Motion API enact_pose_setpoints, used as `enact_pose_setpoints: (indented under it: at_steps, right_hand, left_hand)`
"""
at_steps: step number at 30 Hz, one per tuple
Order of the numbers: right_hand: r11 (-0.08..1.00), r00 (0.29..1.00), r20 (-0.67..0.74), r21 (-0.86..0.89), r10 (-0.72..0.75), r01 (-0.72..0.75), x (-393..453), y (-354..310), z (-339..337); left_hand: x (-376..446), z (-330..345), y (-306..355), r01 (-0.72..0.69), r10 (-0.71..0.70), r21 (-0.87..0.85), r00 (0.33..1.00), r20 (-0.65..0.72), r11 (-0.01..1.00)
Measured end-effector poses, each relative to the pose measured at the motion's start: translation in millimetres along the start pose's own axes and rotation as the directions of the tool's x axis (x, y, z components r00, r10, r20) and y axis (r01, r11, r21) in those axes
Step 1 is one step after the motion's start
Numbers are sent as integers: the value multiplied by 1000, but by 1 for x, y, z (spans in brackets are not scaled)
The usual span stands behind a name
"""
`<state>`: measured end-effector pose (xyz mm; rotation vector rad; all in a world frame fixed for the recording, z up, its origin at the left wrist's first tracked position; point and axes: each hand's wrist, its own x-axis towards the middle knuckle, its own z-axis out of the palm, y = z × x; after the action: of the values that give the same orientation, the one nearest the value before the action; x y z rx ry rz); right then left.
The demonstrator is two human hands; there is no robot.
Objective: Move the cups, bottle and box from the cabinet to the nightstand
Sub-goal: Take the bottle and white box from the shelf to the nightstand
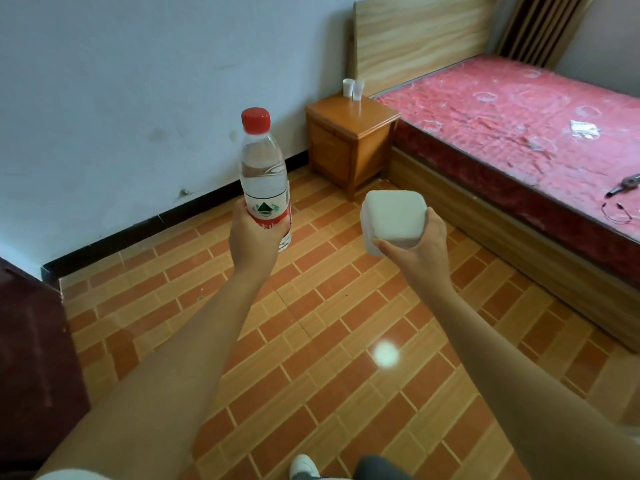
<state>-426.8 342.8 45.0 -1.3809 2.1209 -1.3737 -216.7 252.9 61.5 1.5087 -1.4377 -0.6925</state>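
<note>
Left hand [254,233] gripping clear red-capped bottle [265,174], right hand [420,244] grasping white rounded box [393,216]

The left hand [254,237] grips a clear plastic water bottle with a red cap [265,174] around its lower label, holding it upright above the floor. The right hand [420,242] holds a white rounded square plastic box [393,218] from below and behind, thumb against its near edge. Both arms stretch forward over an orange and tan brick-patterned tile floor [346,341]. Ahead, a small orange-brown wooden nightstand [346,140] stands against the pale wall beside a bed with a red patterned mattress [519,126]. Two cups, one white and one clear [353,89], stand close together at the nightstand's back edge. A dark red-brown cabinet [31,358] shows at the left edge.
</note>
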Motion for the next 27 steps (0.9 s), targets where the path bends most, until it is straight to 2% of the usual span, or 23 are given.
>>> enact_pose_setpoints:
  at_steps: [11,27]
  right_hand:
    - [998,1000,17,-68,19,-17,77,-5,58]
    - [993,996,70,-103,60,-52,325,22,148]
  left_hand:
    - [95,26,-29,22,-21,-36,1000,23,999]
    - [333,170,-12,58,-58,-45,998,-1,997]
